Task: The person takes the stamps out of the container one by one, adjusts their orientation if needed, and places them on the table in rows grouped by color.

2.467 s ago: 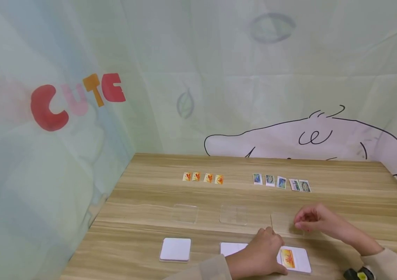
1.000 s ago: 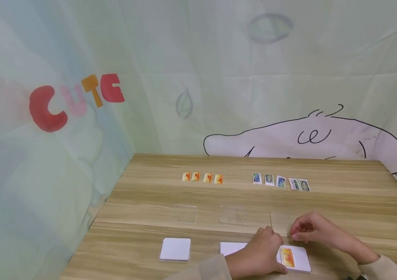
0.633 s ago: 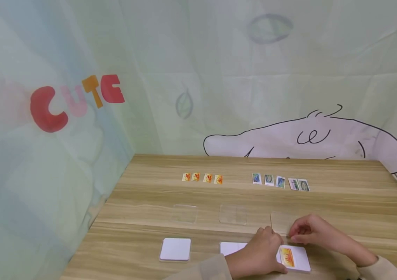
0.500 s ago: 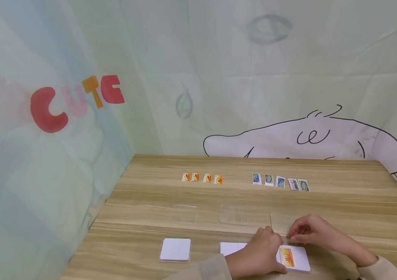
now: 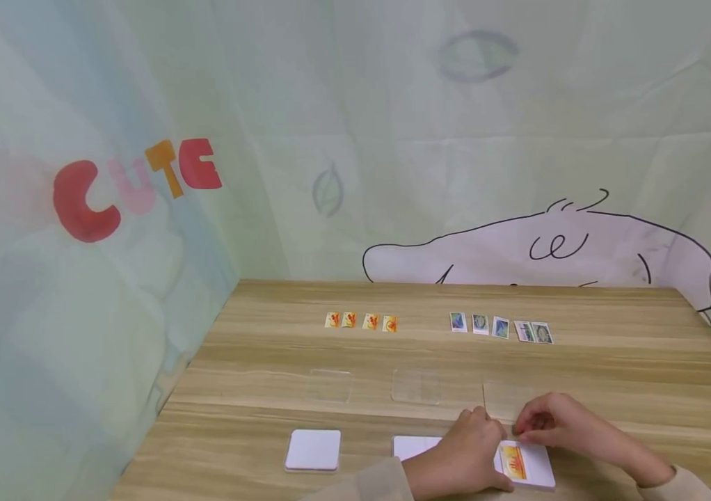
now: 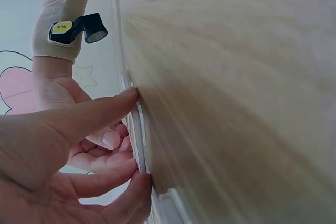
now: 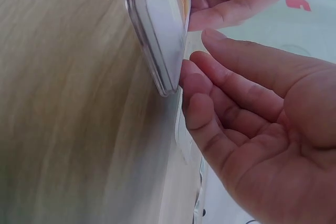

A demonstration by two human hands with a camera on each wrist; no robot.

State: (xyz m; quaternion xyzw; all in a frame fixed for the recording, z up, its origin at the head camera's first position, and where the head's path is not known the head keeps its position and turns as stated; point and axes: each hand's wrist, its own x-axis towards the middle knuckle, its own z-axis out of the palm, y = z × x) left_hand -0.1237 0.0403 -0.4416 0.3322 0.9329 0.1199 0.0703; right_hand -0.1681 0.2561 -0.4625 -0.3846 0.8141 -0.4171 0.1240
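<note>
My left hand holds the edges of a flat clear case with a white insert near the table's front, thumb on the near edge and fingertips on the far one. On the insert lies an orange-and-yellow stamp-like picture, partly hidden by that hand. My right hand is at the case's far right edge. In the right wrist view its fingers are loosely curled, the thumb stands apart from them, and nothing is seen between them; whether they touch the case is hard to tell.
A second white-filled case is partly behind my left arm; a third case lies farther left. Clear square covers lie behind them. At the back are several orange stamp-like pictures and several blue-green ones.
My right hand has come left and nearer to the case's far edge. The left hand keeps its hold on the case, and the stamp-like pictures lie as before.
</note>
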